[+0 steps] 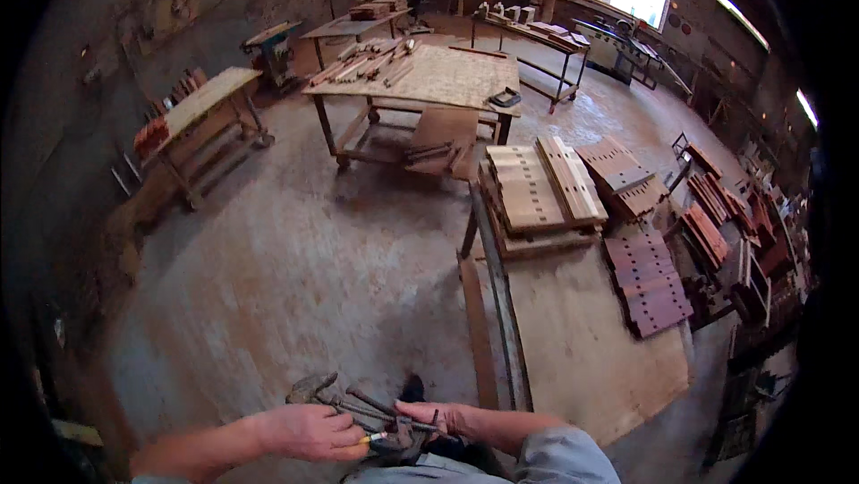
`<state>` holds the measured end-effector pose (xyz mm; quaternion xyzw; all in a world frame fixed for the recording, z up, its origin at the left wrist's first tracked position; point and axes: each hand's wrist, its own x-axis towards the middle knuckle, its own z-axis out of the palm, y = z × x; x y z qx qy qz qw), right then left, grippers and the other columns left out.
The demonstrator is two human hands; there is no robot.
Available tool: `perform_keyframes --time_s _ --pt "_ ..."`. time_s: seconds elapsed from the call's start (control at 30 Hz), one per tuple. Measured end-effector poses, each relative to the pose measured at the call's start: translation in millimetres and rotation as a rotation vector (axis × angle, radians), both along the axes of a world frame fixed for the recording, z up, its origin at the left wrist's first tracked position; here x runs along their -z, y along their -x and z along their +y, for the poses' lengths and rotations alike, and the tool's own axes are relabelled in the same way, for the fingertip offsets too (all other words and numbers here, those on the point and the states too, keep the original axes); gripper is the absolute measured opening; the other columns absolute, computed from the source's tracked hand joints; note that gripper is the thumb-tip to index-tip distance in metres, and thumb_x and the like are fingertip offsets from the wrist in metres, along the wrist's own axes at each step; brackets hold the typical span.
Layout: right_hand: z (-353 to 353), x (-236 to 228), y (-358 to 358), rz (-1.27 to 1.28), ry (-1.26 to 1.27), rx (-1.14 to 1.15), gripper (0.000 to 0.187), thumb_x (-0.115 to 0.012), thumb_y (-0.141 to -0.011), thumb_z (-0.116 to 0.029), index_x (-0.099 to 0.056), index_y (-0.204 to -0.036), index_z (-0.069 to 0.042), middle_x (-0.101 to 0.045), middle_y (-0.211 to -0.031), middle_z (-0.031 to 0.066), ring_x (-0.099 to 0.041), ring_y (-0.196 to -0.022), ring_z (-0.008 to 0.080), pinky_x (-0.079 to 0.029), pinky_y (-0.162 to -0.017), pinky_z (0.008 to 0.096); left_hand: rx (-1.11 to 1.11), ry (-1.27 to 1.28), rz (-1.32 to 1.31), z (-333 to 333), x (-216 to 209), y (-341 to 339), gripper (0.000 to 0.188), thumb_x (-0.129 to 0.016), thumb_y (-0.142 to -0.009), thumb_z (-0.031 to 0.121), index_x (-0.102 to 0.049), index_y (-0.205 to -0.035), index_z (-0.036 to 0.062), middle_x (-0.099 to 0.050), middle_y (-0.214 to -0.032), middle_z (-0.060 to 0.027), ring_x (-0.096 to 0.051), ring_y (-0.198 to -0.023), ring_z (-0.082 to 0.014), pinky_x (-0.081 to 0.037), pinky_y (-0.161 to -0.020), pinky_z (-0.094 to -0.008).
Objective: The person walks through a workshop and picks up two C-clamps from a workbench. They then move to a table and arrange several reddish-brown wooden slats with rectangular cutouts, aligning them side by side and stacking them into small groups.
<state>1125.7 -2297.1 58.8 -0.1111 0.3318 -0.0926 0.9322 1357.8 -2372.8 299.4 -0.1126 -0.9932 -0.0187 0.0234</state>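
Close to my body, near the lower edge, I have a bundle of dark metal screw clamps [365, 407] between my hands. My right hand [440, 416] is closed around the clamps, its thumb over a threaded bar. My left hand [315, 431] has its fingers curled beside the bundle, and a small yellow-and-white stick [373, 437] pokes out at its fingertips. Whether the left fingers also grip a clamp is hard to tell. One clamp's curved end [311, 387] sticks out past the left knuckles. The bundle's lower part is partly hidden by my hands.
A workbench [595, 332] at my right carries stacked pale panels [526, 187] and a dark red slotted panel [646, 283]. Ahead, a wheeled table [456, 72] bears wooden strips and a C-clamp [506, 98]. A narrow bench [201, 108] stands left; timber piles [716, 216] lie far right.
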Motion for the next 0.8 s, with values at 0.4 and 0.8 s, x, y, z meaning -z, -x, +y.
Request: perform_keyframes --time_s 0.4,0.8 --pt "-253 -7 67 -0.294 0.140 0.217 0.066 -0.049 -0.095 -0.066 -0.062 -0.121 -0.007 -0.068 -0.110 0.0062 -0.066 -0.097 0.0173 -0.055 -0.083 0.0339 0.181 0.037 0.088 -291 -18 75 0.034 -0.059 -0.080 0.018 -0.056 -0.114 0.0134 -0.056 -0.098 -0.0003 -0.058 -0.085 -0.0153 -0.048 -0.070 -0.0253" --pt "-490 -51 121 -0.142 0.278 0.505 0.044 -0.067 -0.088 -0.053 -0.064 -0.108 -0.014 -0.065 -0.087 -0.0033 -0.056 -0.058 0.0039 -0.039 -0.044 0.0225 0.301 -0.234 0.177 -609 30 139 0.026 -0.063 -0.079 0.013 -0.060 -0.105 0.0095 -0.058 -0.093 -0.0034 -0.062 -0.096 -0.0224 -0.053 -0.087 -0.0344"
